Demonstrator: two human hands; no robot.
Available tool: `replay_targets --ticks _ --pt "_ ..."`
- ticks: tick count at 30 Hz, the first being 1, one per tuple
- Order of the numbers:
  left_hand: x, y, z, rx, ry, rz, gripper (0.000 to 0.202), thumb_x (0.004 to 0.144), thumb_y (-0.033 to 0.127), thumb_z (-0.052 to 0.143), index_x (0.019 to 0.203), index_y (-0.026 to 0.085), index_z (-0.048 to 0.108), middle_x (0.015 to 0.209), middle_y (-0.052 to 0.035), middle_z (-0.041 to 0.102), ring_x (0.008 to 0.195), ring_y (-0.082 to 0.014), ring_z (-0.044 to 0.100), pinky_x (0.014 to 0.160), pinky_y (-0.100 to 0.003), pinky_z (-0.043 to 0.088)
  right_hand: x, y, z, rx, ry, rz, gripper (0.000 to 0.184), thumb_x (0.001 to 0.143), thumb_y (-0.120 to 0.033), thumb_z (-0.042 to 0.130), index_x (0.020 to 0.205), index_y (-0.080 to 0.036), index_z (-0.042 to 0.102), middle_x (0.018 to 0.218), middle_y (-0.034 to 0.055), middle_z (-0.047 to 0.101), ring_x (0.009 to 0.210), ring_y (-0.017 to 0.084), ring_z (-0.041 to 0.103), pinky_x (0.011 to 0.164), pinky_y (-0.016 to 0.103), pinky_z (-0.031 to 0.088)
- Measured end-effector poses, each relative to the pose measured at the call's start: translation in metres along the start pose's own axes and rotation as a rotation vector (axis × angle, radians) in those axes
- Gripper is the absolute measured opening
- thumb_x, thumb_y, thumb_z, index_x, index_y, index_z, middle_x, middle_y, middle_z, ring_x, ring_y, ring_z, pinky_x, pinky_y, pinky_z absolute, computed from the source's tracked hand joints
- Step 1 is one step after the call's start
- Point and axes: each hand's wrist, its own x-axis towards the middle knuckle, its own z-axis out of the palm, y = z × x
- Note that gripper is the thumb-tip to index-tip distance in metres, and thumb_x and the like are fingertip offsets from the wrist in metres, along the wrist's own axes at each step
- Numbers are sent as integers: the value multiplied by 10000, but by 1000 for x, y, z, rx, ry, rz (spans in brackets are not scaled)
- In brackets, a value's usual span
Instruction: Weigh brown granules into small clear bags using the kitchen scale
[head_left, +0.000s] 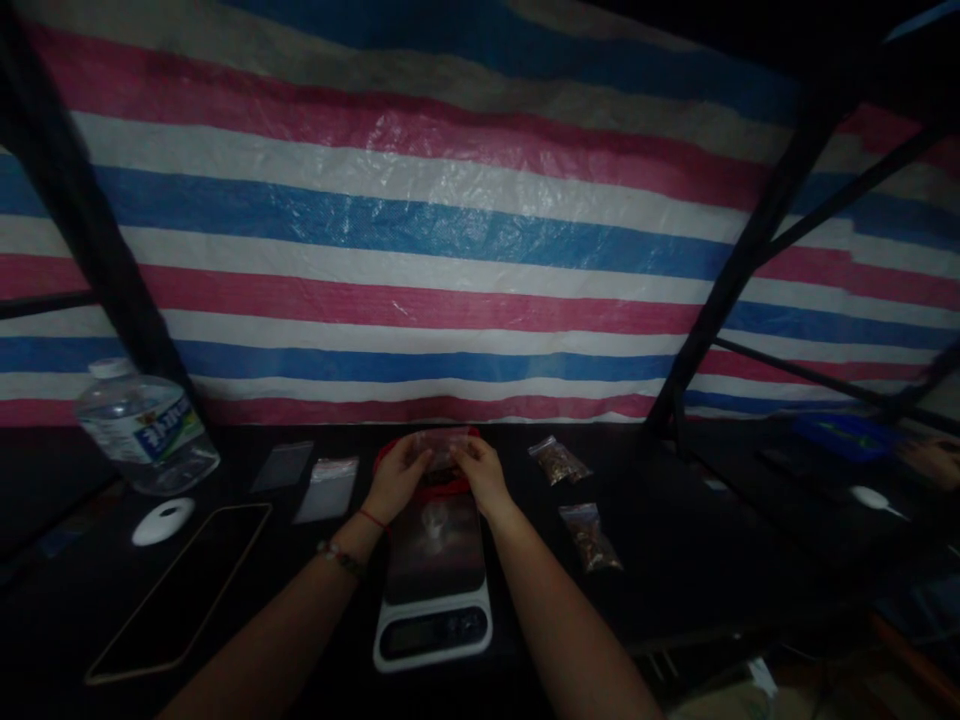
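My left hand (401,474) and my right hand (480,472) are closed on the two sides of a small clear plastic bag (442,440). Both hands are over a red container (452,489) behind the kitchen scale (433,640); the dim light hides what lies inside it. The scale is white-edged with a dark display, and a small clear object (433,520) shows on its plate. To the left lie flat zip bags (328,490) and another clear bag (283,467). On the right are filled zip bags (559,461) and one more filled bag (592,540), holding brownish bits.
At left stand a large clear water bottle (154,430), a white computer mouse (163,521) and a phone (184,590). Striped sheeting (450,230) hangs behind the black table. Far right, another person's hand (934,462) is near a blue tray (844,437) and a white spoon-like object (874,499).
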Motion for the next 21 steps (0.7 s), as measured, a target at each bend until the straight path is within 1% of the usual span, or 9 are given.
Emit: replay_targets --ticks 2,5,9,11,12,14,17,19,21 --pt "1 8 -2 39 -2 -3 375 792 428 556 1053 161 583 1054 -85 681 965 -222 641 895 -405 503 -2 -4 1 15 -14 -7 229 705 -377 680 833 -187 696 712 -2 670 607 129 584 560 228 439" --pt "1 24 -6 132 9 -13 383 757 429 584 1030 160 599 999 -78 693 909 -227 649 858 -402 514 -2 -9 0 67 -16 -5 208 679 -369 705 750 -175 683 664 -18 645 588 111 561 577 221 432" --pt "3 47 -15 188 -3 -33 436 733 445 597 1050 145 602 964 -89 695 845 -226 654 786 -376 527 2 -6 -2 195 38 59 265 640 -397 726 744 -169 640 565 -54 566 486 82 482 477 197 371" --pt "7 58 -27 210 -16 -9 431 723 457 600 1025 150 617 970 -89 697 857 -227 650 793 -370 520 6 -2 -5 257 83 64 300 625 -409 731 771 -170 624 536 -66 539 460 75 458 446 187 343" --pt "10 63 -36 231 -30 6 421 717 460 603 1005 154 627 971 -85 698 866 -226 646 801 -368 515 8 -1 -7 280 110 60 313 619 -413 733 778 -170 617 522 -70 529 448 73 450 434 184 331" --pt "15 74 -62 269 -19 -2 405 711 463 593 960 147 640 937 -82 700 851 -222 637 785 -358 511 12 1 -12 301 171 46 328 608 -418 733 780 -168 606 498 -76 513 431 70 435 414 181 307" --pt "23 84 -110 324 -85 -128 341 689 395 567 893 136 653 810 -58 695 724 -204 625 695 -332 508 16 2 -19 287 254 34 319 604 -416 722 755 -169 590 487 -79 506 419 70 424 403 186 296" --pt "26 84 -139 504 -166 -199 255 666 335 528 778 155 670 730 -50 684 683 -209 616 680 -328 498 17 2 -22 286 291 35 305 608 -409 712 749 -175 578 484 -85 501 415 71 424 402 188 295" --pt "27 76 -156 707 -227 -222 219 654 307 507 712 177 674 733 -53 689 712 -224 623 709 -333 490 18 1 -23 308 312 41 302 606 -400 711 760 -179 576 483 -91 501 414 70 426 404 186 299"
